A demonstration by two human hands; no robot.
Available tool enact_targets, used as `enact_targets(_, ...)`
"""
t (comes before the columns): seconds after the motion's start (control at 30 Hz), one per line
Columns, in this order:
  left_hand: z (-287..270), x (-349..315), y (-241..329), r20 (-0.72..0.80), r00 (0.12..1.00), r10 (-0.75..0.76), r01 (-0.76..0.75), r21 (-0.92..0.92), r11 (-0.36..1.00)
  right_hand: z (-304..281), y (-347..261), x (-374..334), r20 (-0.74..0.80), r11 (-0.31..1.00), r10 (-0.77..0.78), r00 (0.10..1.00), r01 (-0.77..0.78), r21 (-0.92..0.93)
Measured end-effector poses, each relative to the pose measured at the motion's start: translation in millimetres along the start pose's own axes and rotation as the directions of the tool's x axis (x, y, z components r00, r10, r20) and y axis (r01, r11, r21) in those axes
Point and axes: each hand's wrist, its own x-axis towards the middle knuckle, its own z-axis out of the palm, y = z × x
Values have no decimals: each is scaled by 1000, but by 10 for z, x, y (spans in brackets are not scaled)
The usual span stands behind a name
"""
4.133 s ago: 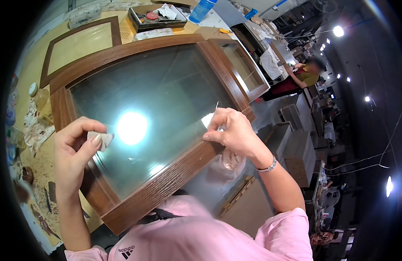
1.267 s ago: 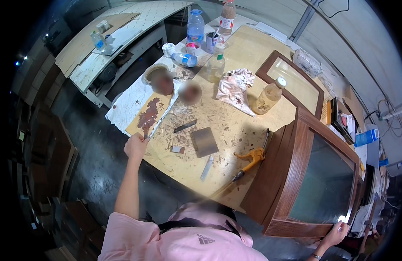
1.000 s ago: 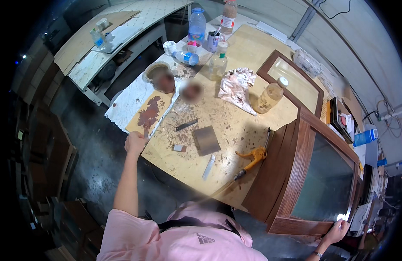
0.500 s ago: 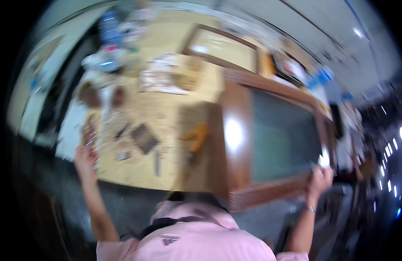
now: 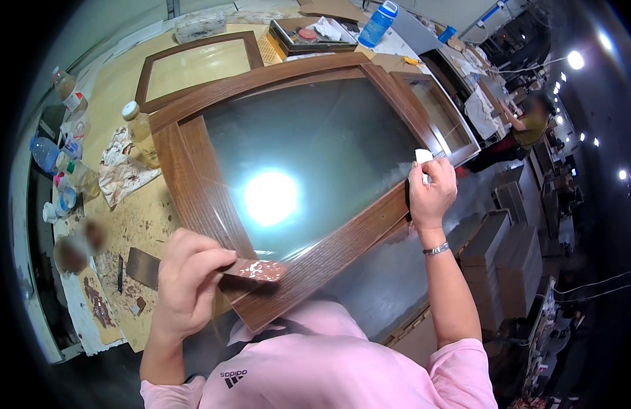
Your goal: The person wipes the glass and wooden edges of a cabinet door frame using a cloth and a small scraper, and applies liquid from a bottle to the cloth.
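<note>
A brown wood-framed glass door lies slanted before me, with a bright lamp reflected in its pane. Over its near left corner, my left hand pinches a flat strip whose end is smeared with glossy brown paste. Between the closed fingers of my right hand is a small white flat piece; I cannot make out its kind. This hand is at the frame's right side, and whether the white piece touches the wood is unclear.
Left on the worktable are a stained cloth, a bottle of yellowish liquid, several other bottles and a paste-smeared board. Another wooden frame lies behind. A blue bottle stands far back. A person is at the right.
My left hand has come from the board at the left to the door's near corner, now showing a paste-smeared strip. The view has turned rightward; the right hand still has the white piece.
</note>
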Motion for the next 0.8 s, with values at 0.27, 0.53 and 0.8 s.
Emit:
enact_targets(0.27,133,304,-21,178,981,77,-112,194,975,51,-31,26,2,998,0,1000,0,55)
enact_targets(0.53,152,365,-12,200,978,56,-105,247,963,38,15,29,41,998,-12,999,9,57)
enact_targets(0.8,176,392,-7,209,977,31,-82,238,968,26,16,23,75,997,-5,997,-1,72)
